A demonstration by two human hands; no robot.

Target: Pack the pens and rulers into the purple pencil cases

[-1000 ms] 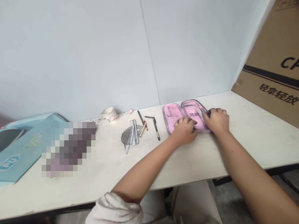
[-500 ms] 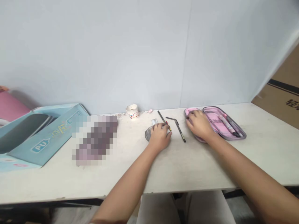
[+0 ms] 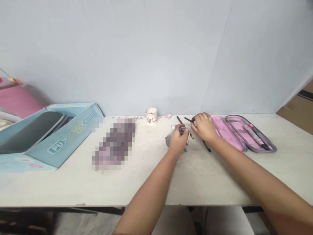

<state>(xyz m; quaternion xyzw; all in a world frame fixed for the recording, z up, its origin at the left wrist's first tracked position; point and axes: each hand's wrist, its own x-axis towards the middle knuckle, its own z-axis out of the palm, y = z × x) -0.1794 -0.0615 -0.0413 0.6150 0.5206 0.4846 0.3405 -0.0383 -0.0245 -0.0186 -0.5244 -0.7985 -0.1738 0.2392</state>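
Note:
My left hand (image 3: 178, 139) lies on a pile of grey rulers and a protractor (image 3: 168, 140) in the middle of the white table (image 3: 146, 182). Its fingers are curled shut over the pile, and what they grip is hidden. A pencil (image 3: 188, 139) lies right beside it. Just to the right, my right hand (image 3: 204, 128) is curled with its fingertips pinching the end of a short dark pen (image 3: 188, 119). A black pen (image 3: 206, 147) sticks out from under that hand. An open pink pencil case (image 3: 241, 138) with pens inside lies to the right of both hands.
A small paper cup (image 3: 151, 115) and a pink eraser (image 3: 168, 115) stand near the wall. A light blue box (image 3: 49, 140) lies at the far left, with a blurred-out patch (image 3: 114, 143) beside it. A cardboard box (image 3: 299, 104) is at the far right.
Both hands left the pencil case and moved left. The left hand went to the ruler pile and curled on it. The right hand came over the pens. The view panned left.

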